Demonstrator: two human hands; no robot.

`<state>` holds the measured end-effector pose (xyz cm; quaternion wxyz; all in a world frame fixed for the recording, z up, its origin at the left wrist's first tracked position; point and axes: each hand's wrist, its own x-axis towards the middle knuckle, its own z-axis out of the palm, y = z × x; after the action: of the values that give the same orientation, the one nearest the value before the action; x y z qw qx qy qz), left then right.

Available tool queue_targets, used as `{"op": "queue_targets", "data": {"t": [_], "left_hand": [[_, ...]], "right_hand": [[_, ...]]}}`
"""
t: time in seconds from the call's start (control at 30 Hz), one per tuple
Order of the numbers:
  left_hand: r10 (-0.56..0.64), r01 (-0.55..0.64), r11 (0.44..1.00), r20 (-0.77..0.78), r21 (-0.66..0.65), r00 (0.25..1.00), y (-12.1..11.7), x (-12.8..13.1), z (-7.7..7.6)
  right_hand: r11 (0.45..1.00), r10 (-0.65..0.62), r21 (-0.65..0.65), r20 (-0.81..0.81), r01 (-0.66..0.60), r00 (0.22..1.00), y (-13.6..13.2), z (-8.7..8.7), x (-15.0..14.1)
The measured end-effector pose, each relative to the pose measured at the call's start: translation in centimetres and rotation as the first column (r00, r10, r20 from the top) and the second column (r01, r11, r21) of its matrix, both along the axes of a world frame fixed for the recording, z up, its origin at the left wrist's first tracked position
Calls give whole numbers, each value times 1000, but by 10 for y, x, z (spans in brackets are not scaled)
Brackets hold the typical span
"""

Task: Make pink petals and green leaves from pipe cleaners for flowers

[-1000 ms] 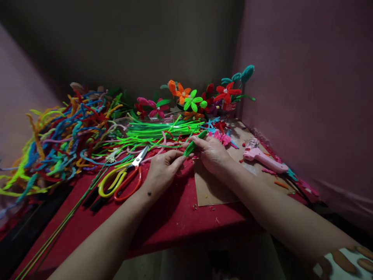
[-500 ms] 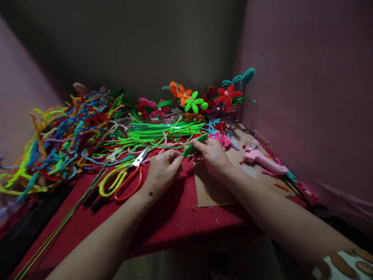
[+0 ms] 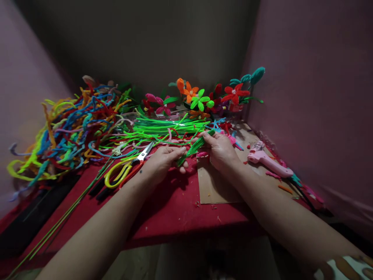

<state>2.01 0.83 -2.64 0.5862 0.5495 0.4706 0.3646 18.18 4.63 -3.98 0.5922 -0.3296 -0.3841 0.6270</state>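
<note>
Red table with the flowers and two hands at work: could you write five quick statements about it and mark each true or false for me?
1. The left hand and the right hand both hold green fuzzy material. True.
2. The scissors lie to the right of the cardboard. False: they lie to its left.
3. In this view, the bright green flower stands between an orange flower and a red flower. True.
4. The right hand is gripping the pink glue gun. False: it lies to the right of that hand, held by neither.
5. The table cover is blue. False: it is red.
</note>
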Motion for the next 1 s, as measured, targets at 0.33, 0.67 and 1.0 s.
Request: {"op": "queue_targets", "data": {"t": [0.33, 0.67, 1.0], "left_hand": [[23, -22, 1000, -75, 17, 997, -6, 9, 5], [4, -4, 1000, -97, 2, 995, -7, 11, 3], [-79, 86, 994, -92, 70, 993, -3, 5, -1]], "right_hand": [[983, 182, 39, 5, -182, 983, -14, 0, -9], [981, 129, 136, 99, -142, 987, -14, -9, -12], [994, 48, 93, 94, -56, 994, -14, -2, -9]]}}
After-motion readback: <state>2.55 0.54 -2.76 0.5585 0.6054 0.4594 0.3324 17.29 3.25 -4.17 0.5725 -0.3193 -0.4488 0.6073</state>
